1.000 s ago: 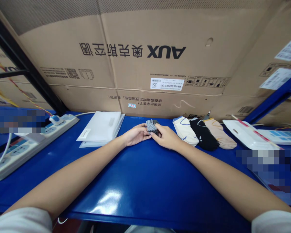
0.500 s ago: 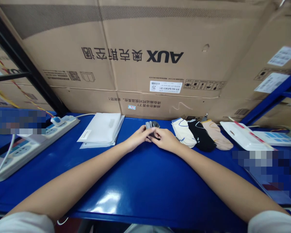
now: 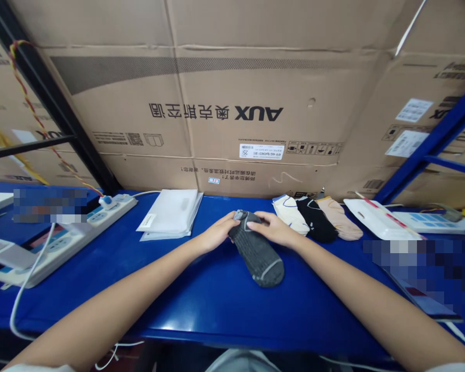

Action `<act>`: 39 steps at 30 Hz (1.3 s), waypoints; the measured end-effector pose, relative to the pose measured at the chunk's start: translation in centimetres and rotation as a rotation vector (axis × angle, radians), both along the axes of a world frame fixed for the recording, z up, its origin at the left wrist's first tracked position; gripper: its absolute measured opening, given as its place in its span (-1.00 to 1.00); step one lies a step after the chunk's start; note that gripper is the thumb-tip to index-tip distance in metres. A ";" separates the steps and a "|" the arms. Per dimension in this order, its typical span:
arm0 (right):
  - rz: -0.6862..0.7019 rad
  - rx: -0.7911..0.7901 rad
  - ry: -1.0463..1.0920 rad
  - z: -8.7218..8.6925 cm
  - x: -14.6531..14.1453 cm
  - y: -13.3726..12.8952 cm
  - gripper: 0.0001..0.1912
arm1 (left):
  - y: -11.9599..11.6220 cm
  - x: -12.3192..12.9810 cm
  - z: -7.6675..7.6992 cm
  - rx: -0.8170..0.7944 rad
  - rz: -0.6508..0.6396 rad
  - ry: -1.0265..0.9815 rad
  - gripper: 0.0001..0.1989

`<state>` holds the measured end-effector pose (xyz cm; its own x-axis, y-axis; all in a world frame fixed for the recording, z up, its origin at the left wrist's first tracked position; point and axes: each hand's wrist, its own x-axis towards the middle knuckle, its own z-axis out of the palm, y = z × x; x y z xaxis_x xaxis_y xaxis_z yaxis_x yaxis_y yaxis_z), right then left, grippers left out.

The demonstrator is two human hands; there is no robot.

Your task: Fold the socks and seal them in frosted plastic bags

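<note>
A dark grey sock with light grey lines hangs from both hands over the blue table, its toe end pointing down and to the right. My left hand is closed on the cuff's left side. On the cuff's right side my right hand pinches the sock, thumb on top. Just right of that hand lie a cream sock with blue lines, a black sock and a beige sock, side by side and partly overlapping.
White plastic bags are stacked left of my hands. A long power strip with cables runs along the left. To the right lies a white package under a red-and-white stick. Large cardboard boxes stand behind the blue table.
The grey sock, bunched in my fingers before, now extends downward toward me. My hands are slightly farther apart, and the camera view has tilted up.
</note>
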<state>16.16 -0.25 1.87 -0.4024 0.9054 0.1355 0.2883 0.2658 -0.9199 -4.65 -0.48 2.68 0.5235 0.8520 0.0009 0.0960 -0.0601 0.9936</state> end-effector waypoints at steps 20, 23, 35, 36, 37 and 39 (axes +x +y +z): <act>-0.060 -0.287 0.349 -2.2 -2.6 -1.4 -0.53 | 0.9 -0.4 -1.2 0.261 0.148 0.055 -0.51; -0.051 -0.239 0.318 -2.3 -2.6 -1.3 -0.52 | 1.0 -0.4 -1.5 0.231 0.135 0.029 -0.49; -0.152 -0.250 0.459 -2.6 -2.2 -0.8 -0.52 | 1.2 -0.7 -2.1 -0.072 0.216 -0.147 -0.45; -0.125 -0.264 0.465 -2.4 -2.1 -0.9 -0.53 | 1.2 -0.7 -2.0 -0.072 0.218 -0.149 -0.45; -0.100 -0.273 0.460 -2.4 -2.0 -0.9 -0.54 | 1.1 -0.6 -1.9 -0.070 0.216 -0.141 -0.45; -0.070 -0.285 0.424 -2.3 -1.8 -0.8 -0.55 | 0.9 -0.5 -1.8 -0.059 0.207 -0.117 -0.47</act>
<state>14.33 -1.08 -0.48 -0.3028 0.9529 0.0178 -0.1180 -0.0190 -0.9928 -5.10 0.39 0.91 0.3374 0.9414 -0.0011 -0.0158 0.0068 0.9999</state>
